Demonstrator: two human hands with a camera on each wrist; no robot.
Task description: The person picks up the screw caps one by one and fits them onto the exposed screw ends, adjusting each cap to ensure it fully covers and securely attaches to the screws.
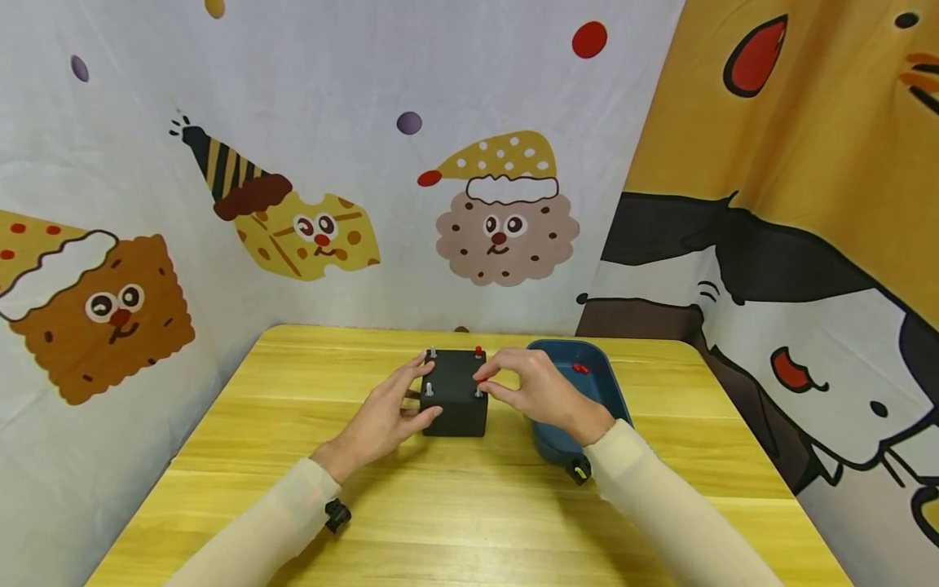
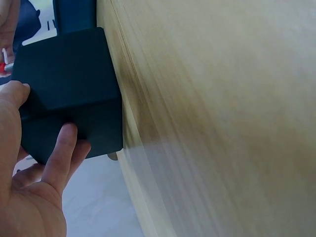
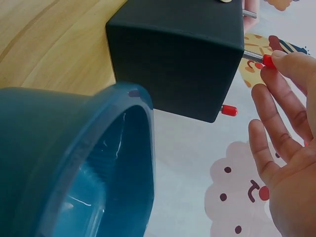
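Note:
A black box stands on the table with metal threaded bolts upright at its top corners. My left hand holds the box from the left, thumb on the near face and fingers along the left side. With thumb and index finger, my right hand pinches a small red cap at the tip of the near right bolt; its other fingers are spread. Another red cap covers the far right bolt. The near left bolt and far left bolt are bare.
Right of the box, partly beneath my right forearm, is a blue tray with a few red caps inside. The wooden table ends behind the box at a cloth backdrop printed with cartoon figures.

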